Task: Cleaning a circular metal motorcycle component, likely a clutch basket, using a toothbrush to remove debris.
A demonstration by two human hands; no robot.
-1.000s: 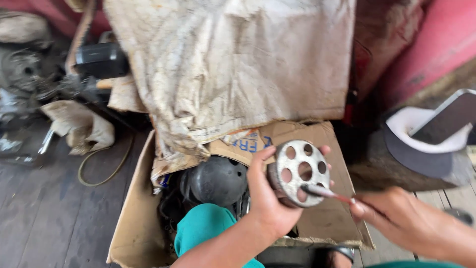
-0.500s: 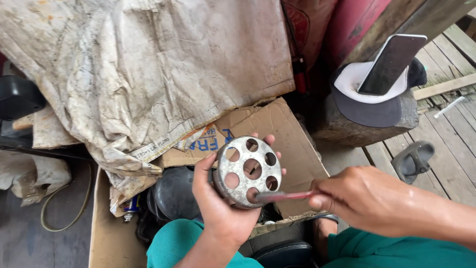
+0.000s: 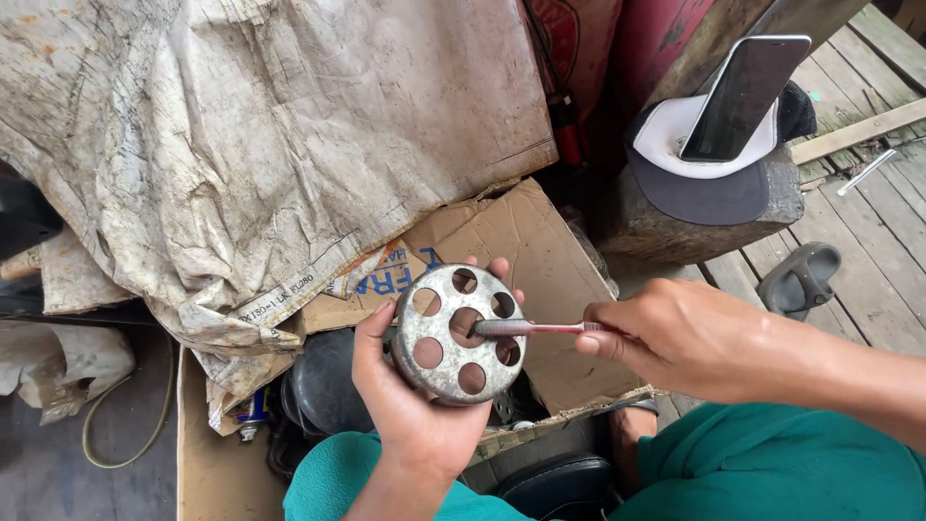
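Observation:
My left hand (image 3: 405, 405) holds a round grey metal drum (image 3: 457, 333) with several round holes in its face, tilted toward me above an open cardboard box (image 3: 540, 260). My right hand (image 3: 675, 338) grips a toothbrush with a red handle (image 3: 535, 328), its worn bristle head lying against the drum's centre hole. Both hands are over my lap, with teal fabric (image 3: 810, 463) below them.
A dirty woven sack (image 3: 260, 145) drapes over the box's far side. Dark engine parts (image 3: 323, 386) sit inside the box. On the right a wooden block (image 3: 704, 227) carries a cap (image 3: 675, 164) with a phone (image 3: 743, 87) propped up. A sandal (image 3: 801, 280) lies on the plank floor.
The view has swung right and closer. The brush head has moved from the drum's right edge to its centre hole. My left hand keeps holding the drum.

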